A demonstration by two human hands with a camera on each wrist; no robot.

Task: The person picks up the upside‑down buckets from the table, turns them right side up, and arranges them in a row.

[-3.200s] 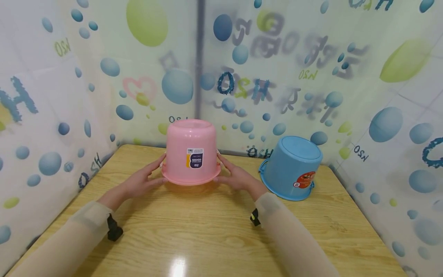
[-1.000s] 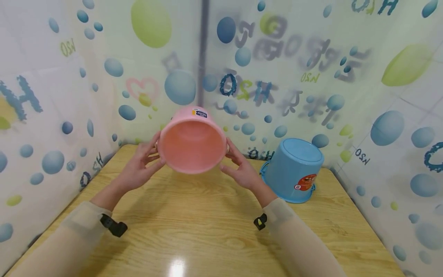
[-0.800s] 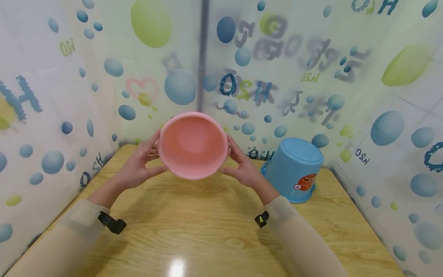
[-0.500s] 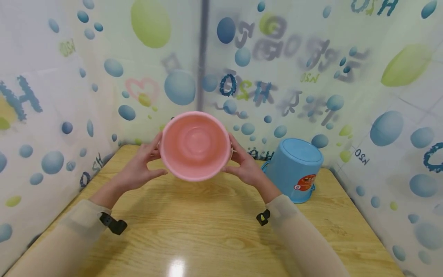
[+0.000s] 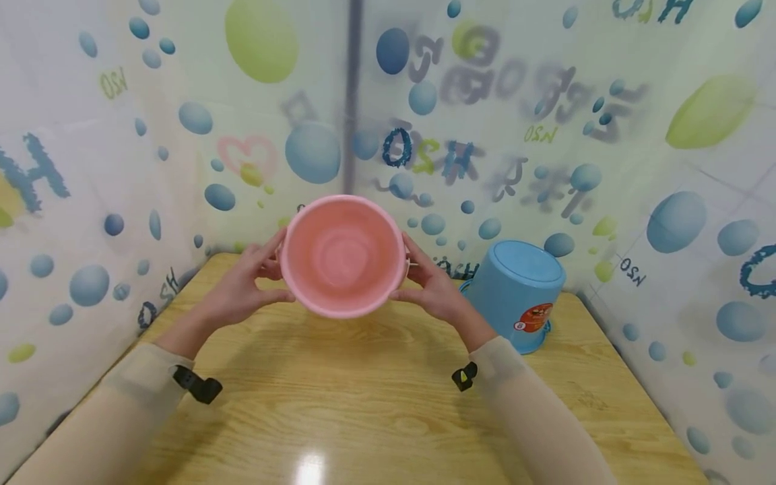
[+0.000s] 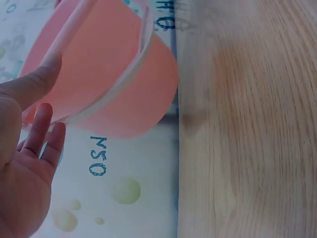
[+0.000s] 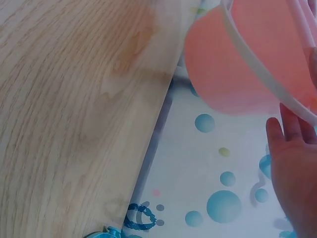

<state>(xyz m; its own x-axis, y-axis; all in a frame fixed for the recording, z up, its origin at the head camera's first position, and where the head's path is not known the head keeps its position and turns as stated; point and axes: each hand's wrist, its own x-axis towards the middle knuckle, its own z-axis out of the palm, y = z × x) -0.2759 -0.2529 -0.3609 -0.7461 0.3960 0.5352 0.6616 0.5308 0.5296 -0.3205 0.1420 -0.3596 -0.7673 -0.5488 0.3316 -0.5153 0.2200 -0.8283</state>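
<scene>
A pink bucket (image 5: 343, 256) is held above the table, tilted so that its mouth faces me and its bare inside shows. My left hand (image 5: 242, 289) grips its left side, thumb by the rim and fingers at the outer wall. On the opposite side my right hand (image 5: 432, 289) holds it the same way. In the left wrist view a pale carrying handle (image 6: 111, 91) hangs across the bucket's outer wall; some fingertips touch near its end. Part of the right fingers (image 7: 292, 124) shows beside the handle in the right wrist view. The bucket's label is hidden.
A blue bucket (image 5: 515, 289) with a red sticker stands upside down at the table's right back, close behind my right wrist. The wooden table (image 5: 339, 404) ends at a patterned curtain (image 5: 485, 121) at the back, with more curtain on both sides.
The pink bucket stood upside down with its label showing; both hands have lifted it and turned its mouth toward me. Over the last half second it has stayed nearly still.
</scene>
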